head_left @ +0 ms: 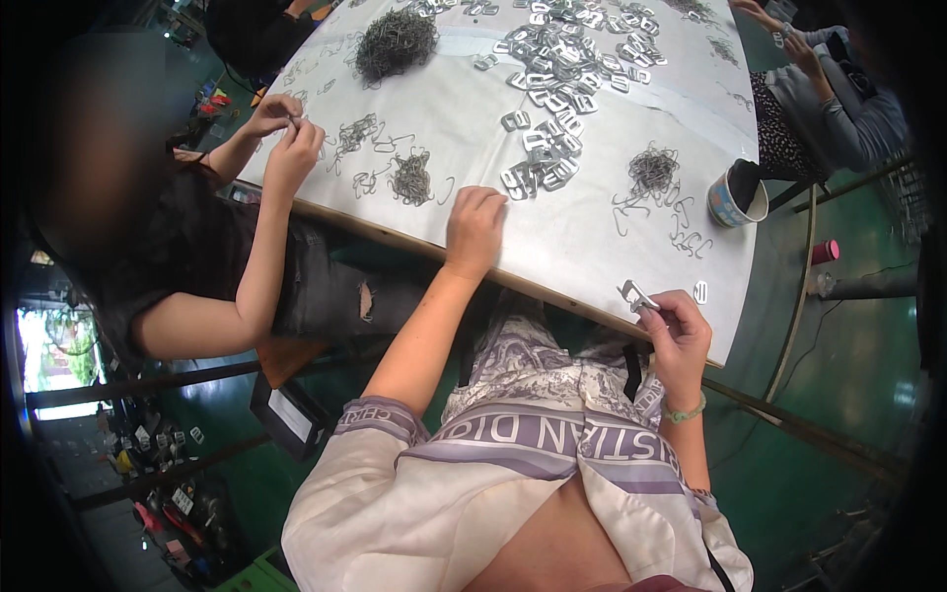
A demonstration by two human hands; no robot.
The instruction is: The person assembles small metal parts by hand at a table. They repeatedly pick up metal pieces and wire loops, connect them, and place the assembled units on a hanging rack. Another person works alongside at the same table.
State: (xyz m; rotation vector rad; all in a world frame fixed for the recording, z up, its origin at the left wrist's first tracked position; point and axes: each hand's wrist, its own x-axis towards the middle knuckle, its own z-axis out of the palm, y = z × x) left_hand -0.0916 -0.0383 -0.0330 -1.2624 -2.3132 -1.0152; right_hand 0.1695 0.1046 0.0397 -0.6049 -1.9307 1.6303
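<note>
My right hand pinches a silver metal buckle between thumb and fingers, just above the table's near edge. A flat slotted buckle lies on the table beside that hand. My left hand rests at the near edge with its fingers curled together. Its fingertips are close to the near end of a long heap of silver buckles; what they hold, if anything, is hidden. A small pile of bent wire hooks lies left of this hand. Another pile of wire hooks sits farther right, with loose ones around it.
A white-covered table spans the front. A large mound of wire hooks stands far left. At the right edge is a paper tub with something dark inside. A co-worker's hands work at left; another person sits far right.
</note>
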